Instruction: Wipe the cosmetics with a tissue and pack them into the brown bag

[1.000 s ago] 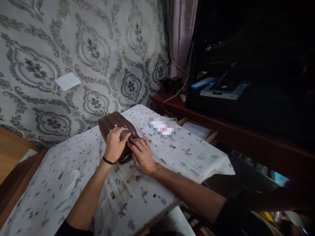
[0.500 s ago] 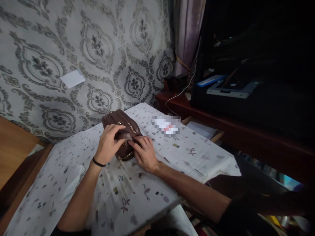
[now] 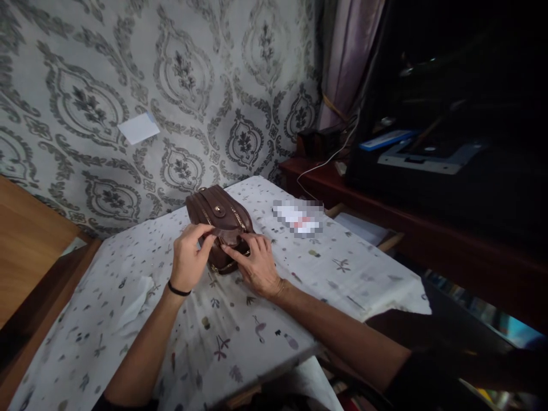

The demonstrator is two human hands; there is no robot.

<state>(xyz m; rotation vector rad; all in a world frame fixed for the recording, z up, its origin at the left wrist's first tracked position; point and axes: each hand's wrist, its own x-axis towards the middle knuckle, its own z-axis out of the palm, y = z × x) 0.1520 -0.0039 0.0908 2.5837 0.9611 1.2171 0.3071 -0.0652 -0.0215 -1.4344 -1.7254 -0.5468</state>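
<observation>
A brown leather bag [image 3: 222, 211] with gold zips and a round gold stud lies on the patterned white tablecloth [image 3: 240, 314]. My left hand [image 3: 190, 257], with a black band at the wrist, pinches the edge of a thin, clear strip [image 3: 228, 235] over the near part of the bag. From the right, my right hand [image 3: 257, 262] rests against the bag, thumb and forefinger at the lower side of the strip. Its fingers are bent, and what lies beneath them is partly hidden.
A blurred white and red item [image 3: 299, 218] lies right of the bag. Crumpled clear film [image 3: 137, 299] is at the left. Behind stand a patterned wall [image 3: 222, 74] with a white card [image 3: 139, 128], and a dark red shelf [image 3: 317, 182] with a white cable.
The view has shifted, so the scene sits further right. My left thumb and forefinger have closed together on the clear strip, and more of the bag's top with its stud shows.
</observation>
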